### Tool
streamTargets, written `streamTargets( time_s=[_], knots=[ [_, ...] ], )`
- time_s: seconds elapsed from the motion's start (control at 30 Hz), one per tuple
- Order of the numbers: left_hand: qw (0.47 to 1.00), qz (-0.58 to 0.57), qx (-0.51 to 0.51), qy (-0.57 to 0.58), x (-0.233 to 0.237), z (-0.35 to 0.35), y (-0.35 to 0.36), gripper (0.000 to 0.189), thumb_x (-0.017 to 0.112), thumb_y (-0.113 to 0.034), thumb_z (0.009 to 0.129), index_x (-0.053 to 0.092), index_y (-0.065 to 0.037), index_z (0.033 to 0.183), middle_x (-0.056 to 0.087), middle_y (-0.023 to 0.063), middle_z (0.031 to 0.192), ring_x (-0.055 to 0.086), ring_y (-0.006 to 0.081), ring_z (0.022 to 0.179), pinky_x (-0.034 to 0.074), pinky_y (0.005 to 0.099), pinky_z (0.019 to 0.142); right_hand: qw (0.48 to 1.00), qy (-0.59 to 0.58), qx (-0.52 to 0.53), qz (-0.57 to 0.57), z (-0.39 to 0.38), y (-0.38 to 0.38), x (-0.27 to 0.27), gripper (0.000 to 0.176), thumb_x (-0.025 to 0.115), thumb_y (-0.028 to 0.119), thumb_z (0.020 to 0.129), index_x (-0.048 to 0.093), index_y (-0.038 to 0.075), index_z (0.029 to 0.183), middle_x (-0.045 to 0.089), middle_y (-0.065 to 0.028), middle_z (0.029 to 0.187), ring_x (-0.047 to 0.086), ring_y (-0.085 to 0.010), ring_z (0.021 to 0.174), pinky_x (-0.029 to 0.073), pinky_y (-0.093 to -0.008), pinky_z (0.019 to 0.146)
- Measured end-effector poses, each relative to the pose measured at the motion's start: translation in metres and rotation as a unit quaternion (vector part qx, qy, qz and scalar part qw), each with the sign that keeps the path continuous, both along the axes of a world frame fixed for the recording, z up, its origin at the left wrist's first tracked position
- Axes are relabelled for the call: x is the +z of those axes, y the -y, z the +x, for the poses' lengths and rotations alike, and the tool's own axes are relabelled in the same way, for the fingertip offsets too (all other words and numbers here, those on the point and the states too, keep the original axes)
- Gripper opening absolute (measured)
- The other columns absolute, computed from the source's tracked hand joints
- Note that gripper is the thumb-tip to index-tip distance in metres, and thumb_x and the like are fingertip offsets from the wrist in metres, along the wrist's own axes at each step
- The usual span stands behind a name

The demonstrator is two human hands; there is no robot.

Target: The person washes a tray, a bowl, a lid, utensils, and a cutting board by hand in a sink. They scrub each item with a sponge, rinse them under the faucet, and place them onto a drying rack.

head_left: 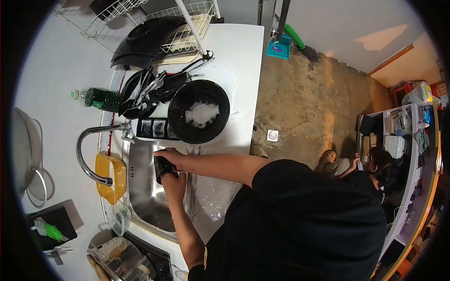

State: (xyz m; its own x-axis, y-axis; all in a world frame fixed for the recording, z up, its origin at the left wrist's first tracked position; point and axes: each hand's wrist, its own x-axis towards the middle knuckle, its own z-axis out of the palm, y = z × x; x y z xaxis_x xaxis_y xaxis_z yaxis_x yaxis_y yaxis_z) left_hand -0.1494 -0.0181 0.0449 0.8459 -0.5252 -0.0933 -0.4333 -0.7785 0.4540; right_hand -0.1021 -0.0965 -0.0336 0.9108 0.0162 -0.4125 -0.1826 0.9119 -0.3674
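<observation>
Over the steel sink my right hand and my left hand are closed on a small dark, glossy container, which they partly cover. Its exact kind cannot be made out. Beside the sink, nearest my right hand, stands a large black bowl with white foam in it. Small black square containers with suds sit next to the bowl. Behind them, a black pan holds soapy cutlery.
A curved faucet reaches over a yellow basin. Near the wall lies a green bottle. A wire dish rack stands at the counter's far end. Another person sits by the shelves.
</observation>
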Motion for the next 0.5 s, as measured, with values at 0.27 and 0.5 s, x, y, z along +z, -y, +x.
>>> streamTargets(
  time_s=[0.27, 0.5],
  knots=[
    [0.785, -0.480, 0.283, -0.270, 0.004, 0.012, -0.026, 0.019, 0.061, -0.008, 0.071, 0.055, 0.002, 0.086, 0.056, 0.0035, 0.073, 0.050, 0.0129, 0.063, 0.040, 0.0245, 0.060, 0.993, 0.031, 0.098, 0.060, -0.006, 0.005, 0.012, 0.031, 0.069, 0.035, 0.071, 0.057, 0.009, 0.082, 0.056, -0.0039, 0.072, 0.056, -0.0170, 0.060, 0.048, -0.0308, 0.059],
    [0.950, -0.218, 0.168, -0.151, 0.006, -0.008, -0.024, 0.027, 0.067, -0.014, 0.073, 0.053, 0.006, 0.086, 0.056, 0.0058, 0.076, 0.051, 0.0113, 0.069, 0.043, 0.0250, 0.065, 0.993, 0.051, 0.058, 0.090, -0.012, 0.011, 0.016, 0.026, 0.068, 0.030, 0.072, 0.058, 0.008, 0.081, 0.055, -0.0032, 0.073, 0.056, -0.0156, 0.062, 0.048, -0.0288, 0.060]
  ],
)
